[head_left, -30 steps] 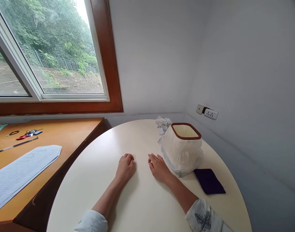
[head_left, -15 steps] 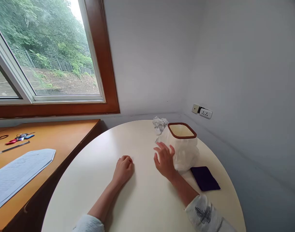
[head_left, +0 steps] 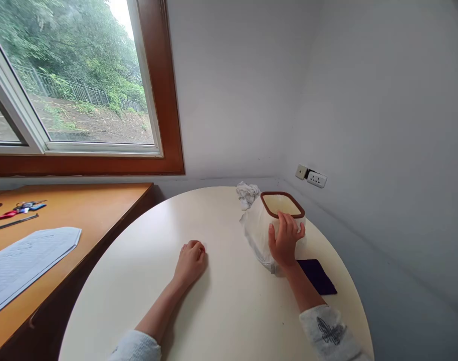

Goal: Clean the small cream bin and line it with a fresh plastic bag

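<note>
On the right part of the round table stands a small waste bin (head_left: 302, 214) with a brown, rounded-square rim, lined with a whitish plastic bag (head_left: 257, 233) that hangs loosely down its side. My right hand (head_left: 285, 238) is at the near side of the bin, fingers apart, with the fingertips up by the front rim. It holds nothing that I can see; whether it presses on the bag I cannot tell. My left hand (head_left: 191, 260) rests on the tabletop, its fingers curled in, nothing visible in them. A dark purple folded cloth (head_left: 318, 277) lies beside my right forearm.
Behind the bin is a crumpled white plastic bag (head_left: 247, 194). The round cream table (head_left: 229, 321) stands by the wall, near a power socket (head_left: 316, 179). At left, a wooden desk (head_left: 97, 210) bears papers (head_left: 33, 253), a pen (head_left: 14, 222) and keys (head_left: 25, 206).
My right hand has moved right, from beside the bag to the front of the bin by its rim. The bag's loose side now bulges out to the left. My left hand has stayed put.
</note>
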`<state>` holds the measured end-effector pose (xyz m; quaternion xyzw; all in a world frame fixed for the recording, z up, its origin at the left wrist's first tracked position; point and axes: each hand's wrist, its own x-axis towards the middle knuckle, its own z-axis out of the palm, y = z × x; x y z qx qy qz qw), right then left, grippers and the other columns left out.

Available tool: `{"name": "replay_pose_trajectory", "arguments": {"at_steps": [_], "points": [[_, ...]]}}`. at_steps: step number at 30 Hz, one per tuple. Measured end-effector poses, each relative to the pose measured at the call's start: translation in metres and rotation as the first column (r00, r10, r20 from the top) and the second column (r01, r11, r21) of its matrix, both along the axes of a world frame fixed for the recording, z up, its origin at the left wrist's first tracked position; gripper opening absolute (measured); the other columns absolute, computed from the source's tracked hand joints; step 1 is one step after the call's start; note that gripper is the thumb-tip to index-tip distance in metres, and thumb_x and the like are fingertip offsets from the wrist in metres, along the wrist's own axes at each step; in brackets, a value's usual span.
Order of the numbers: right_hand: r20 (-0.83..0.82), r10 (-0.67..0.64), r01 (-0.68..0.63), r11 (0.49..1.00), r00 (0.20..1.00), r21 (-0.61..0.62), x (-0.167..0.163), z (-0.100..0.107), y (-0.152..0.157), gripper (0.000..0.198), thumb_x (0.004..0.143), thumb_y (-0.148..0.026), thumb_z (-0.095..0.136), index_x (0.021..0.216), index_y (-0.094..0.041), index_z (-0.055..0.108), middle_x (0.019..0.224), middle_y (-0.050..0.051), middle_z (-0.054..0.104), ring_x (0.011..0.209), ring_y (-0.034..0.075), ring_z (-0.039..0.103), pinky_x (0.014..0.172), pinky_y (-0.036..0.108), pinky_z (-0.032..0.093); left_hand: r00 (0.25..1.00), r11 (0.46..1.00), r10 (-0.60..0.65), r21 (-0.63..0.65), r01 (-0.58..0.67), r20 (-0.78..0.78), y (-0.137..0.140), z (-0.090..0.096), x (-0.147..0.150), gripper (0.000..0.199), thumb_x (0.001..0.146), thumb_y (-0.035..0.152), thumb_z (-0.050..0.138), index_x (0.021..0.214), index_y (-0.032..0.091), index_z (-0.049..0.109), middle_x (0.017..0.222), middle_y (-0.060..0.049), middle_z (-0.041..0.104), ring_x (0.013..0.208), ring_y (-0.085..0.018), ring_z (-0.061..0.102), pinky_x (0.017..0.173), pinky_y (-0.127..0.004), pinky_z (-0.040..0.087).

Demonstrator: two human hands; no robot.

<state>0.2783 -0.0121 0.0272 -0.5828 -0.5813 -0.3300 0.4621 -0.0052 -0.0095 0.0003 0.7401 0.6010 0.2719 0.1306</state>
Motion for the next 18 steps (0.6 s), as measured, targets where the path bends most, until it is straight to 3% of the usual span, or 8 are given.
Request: {"name": "replay_pose_trajectory", "arguments": {"at_steps": [6, 10, 14, 18], "points": [[0.017, 0.121, -0.121, 0.993, 0.993, 0.011, -0.011, 0.007, -0.010, 0.023, 0.085, -0.028, 0.049, 0.105, -0.021, 0.059, 0.094, 0.008, 0.059, 0.099, 0.024, 0.049, 0.098, 0.050, 0.018, 1.000, 1.000, -0.001, 0.011, 0.001, 0.030, 0.000, 0.000, 0.000, 0.017, 0.076, 0.018, 0.039, 0.073, 0.020, 0.056, 0.095, -0.008, 0.057, 0.089, -0.023, 0.052, 0.085, -0.040, 0.043], [0.071, 0.227, -0.227, 0.974, 0.971, -0.014, -0.032, 0.007, -0.019, 0.010, 0.085, -0.024, 0.051, 0.090, -0.022, 0.060, 0.085, 0.004, 0.061, 0.092, 0.021, 0.051, 0.097, 0.046, 0.016, 0.999, 1.000, -0.001, -0.021, 0.002, 0.050, -0.003, 0.004, 0.000, 0.016, 0.077, 0.019, 0.040, 0.079, 0.020, 0.056, 0.099, -0.008, 0.056, 0.094, -0.024, 0.053, 0.087, -0.041, 0.042], [0.102, 0.364, -0.356, 0.931, 0.926, -0.084, -0.057, 0.004, -0.029, 0.008, 0.086, -0.018, 0.051, 0.087, -0.023, 0.057, 0.081, 0.001, 0.062, 0.090, 0.018, 0.053, 0.097, 0.044, 0.015, 0.990, 0.999, -0.005, -0.034, 0.010, 0.140, -0.005, 0.005, 0.000, 0.021, 0.079, 0.027, 0.045, 0.098, 0.021, 0.053, 0.111, -0.009, 0.052, 0.101, -0.025, 0.054, 0.089, -0.042, 0.042], [0.086, 0.482, -0.476, 0.876, 0.872, -0.077, -0.076, 0.006, -0.043, 0.006, 0.085, -0.018, 0.052, 0.088, -0.022, 0.055, 0.079, 0.001, 0.061, 0.088, 0.017, 0.052, 0.093, 0.041, 0.020, 0.959, 0.998, -0.068, 0.037, 0.060, 0.274, -0.005, 0.001, 0.002, 0.047, 0.079, 0.034, 0.053, 0.122, 0.022, 0.038, 0.122, -0.010, 0.046, 0.116, -0.024, 0.046, 0.097, -0.042, 0.038]]}}
